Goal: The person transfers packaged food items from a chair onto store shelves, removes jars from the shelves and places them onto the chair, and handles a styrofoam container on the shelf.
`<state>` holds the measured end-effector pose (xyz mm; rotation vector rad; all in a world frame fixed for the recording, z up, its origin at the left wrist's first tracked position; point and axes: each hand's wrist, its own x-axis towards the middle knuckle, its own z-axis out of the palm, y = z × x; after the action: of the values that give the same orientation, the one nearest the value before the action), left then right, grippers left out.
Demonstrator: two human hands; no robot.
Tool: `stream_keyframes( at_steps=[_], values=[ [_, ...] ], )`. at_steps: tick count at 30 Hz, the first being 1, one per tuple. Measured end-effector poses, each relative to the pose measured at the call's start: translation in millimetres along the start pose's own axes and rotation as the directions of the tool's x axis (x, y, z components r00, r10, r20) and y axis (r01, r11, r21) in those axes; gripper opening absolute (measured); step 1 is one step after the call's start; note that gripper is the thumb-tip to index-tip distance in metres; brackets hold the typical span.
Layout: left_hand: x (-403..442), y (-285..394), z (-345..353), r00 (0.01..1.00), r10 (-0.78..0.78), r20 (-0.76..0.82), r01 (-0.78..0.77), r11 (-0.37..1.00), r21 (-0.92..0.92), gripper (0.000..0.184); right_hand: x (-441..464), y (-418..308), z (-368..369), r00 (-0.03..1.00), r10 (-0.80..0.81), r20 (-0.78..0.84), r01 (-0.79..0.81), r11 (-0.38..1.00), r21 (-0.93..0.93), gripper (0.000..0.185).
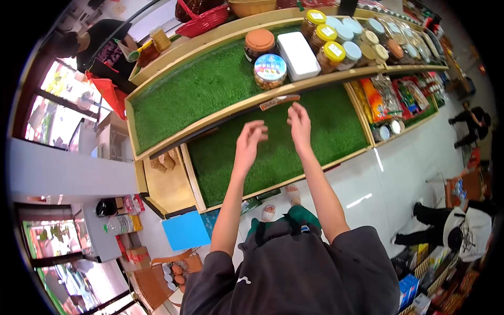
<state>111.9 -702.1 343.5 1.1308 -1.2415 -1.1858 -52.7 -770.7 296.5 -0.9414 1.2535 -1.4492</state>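
My left hand (252, 137) hangs over the lower green shelf (331, 123), its fingers loosely bent and apart, with nothing in it. To its right, my right hand (299, 126) is raised near the upper shelf's front edge, fingers slightly curled and apart, also holding nothing that I can see. Close to its fingertips is a small printed label strip (280, 102) on that edge; whether they touch it I cannot tell. Beyond stand a round tub with a blue-and-white lid (270, 68), a jar with an orange lid (260, 42) and a white lidded box (298, 55).
Several yellow-lidded jars (325, 34) and other jars stand at the upper right. Bagged goods (386, 97) fill the lower right compartment. A red basket (202, 21) is at the back. A blue box (186, 231) stands at lower left. Other people (457, 231) are at right and upper left.
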Motion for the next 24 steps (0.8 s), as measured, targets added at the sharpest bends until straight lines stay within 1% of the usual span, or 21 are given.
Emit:
stream_keyframes(
  at_steps=[1, 2, 4, 5, 6, 8, 9, 10, 11, 12, 13, 14, 16, 18, 20, 21, 22, 23, 24],
  values=[
    [23, 11, 6, 0.997, 0.074, -0.039, -0.073, 0.997, 0.034, 0.027, 18, -6, 6, 0.991, -0.132, -0.015, 0.132, 0.991, 0.006, 0.043],
    [47, 17, 11, 0.987, 0.146, -0.066, -0.141, 0.987, 0.073, 0.028, 30, -17, 13, 0.993, -0.12, -0.006, 0.12, 0.992, 0.026, 0.043],
    [92, 23, 22, 0.952, 0.244, -0.185, -0.221, 0.966, 0.138, 0.029, 51, -42, 33, 0.972, -0.227, -0.059, 0.23, 0.972, 0.044, 0.044],
    [113, 21, 24, 0.933, 0.295, -0.204, -0.248, 0.941, 0.229, 0.034, 62, -41, 40, 0.976, -0.202, -0.078, 0.206, 0.977, 0.051, 0.046],
    [131, 21, 28, 0.933, 0.297, -0.204, -0.245, 0.938, 0.245, 0.034, 69, -44, 45, 0.982, -0.173, -0.079, 0.177, 0.983, 0.04, 0.048],
    [160, 17, 36, 0.92, 0.181, -0.349, -0.106, 0.969, 0.223, 0.043, 81, -46, 50, 0.999, -0.045, -0.014, 0.044, 0.998, -0.042, 0.054],
    [176, 3, 34, 0.918, 0.178, -0.353, -0.1, 0.968, 0.229, 0.052, 87, -43, 53, 0.999, -0.033, -0.002, 0.033, 0.999, -0.037, 0.054],
    [183, -12, 29, 0.914, 0.172, -0.367, -0.087, 0.968, 0.235, 0.052, 90, -40, 57, 0.998, -0.059, 0.023, 0.06, 0.994, -0.095, 0.058],
    [187, -14, 29, 0.941, 0.065, -0.332, -0.007, 0.985, 0.171, 0.055, 94, -40, 59, 0.995, -0.086, 0.051, 0.093, 0.984, -0.152, 0.061],
    [190, -16, 30, 0.957, -0.039, -0.288, 0.072, 0.992, 0.107, 0.058, 95, -40, 61, 0.995, -0.079, 0.065, 0.088, 0.985, -0.151, 0.061],
    [191, -18, 31, 0.944, -0.017, -0.33, 0.087, 0.976, 0.199, 0.059, 95, -40, 60, 0.992, -0.091, 0.086, 0.107, 0.974, -0.2, 0.064],
    [189, -14, 36, 0.941, -0.016, -0.337, 0.089, 0.975, 0.203, 0.059, 95, -39, 60, 0.989, -0.105, 0.104, 0.128, 0.961, -0.247, 0.066],
    [185, -8, 44, 0.937, 0.031, -0.348, 0.082, 0.949, 0.305, 0.053, 93, -37, 58, 0.981, -0.124, 0.148, 0.158, 0.956, -0.246, 0.068],
    [185, -6, 44, 0.93, 0.062, -0.363, 0.064, 0.943, 0.327, 0.05, 88, -36, 59, 0.973, -0.189, 0.133, 0.219, 0.938, -0.268, 0.068],
    [183, -5, 47, 0.92, 0.013, -0.392, 0.11, 0.95, 0.291, 0.047, 85, -36, 57, 0.97, -0.196, 0.143, 0.228, 0.937, -0.264, 0.068],
    [182, -7, 47, 0.916, 0.014, -0.401, 0.115, 0.949, 0.294, 0.047, 85, -38, 55, 0.972, -0.184, 0.144, 0.216, 0.943, -0.255, 0.068],
    [182, -7, 47, 0.907, 0.029, -0.419, 0.119, 0.94, 0.321, 0.048, 84, -40, 55, 0.974, -0.175, 0.147, 0.207, 0.948, -0.241, 0.068],
    [183, -8, 44, 0.898, 0.048, -0.438, 0.121, 0.929, 0.35, 0.048, 83, -38, 56, 0.978, -0.163, 0.131, 0.193, 0.945, -0.265, 0.068],
    [184, -9, 43, 0.899, 0.107, -0.424, 0.056, 0.933, 0.355, 0.045, 83, -36, 57, 0.98, -0.161, 0.118, 0.185, 0.957, -0.225, 0.067]
  ],
)
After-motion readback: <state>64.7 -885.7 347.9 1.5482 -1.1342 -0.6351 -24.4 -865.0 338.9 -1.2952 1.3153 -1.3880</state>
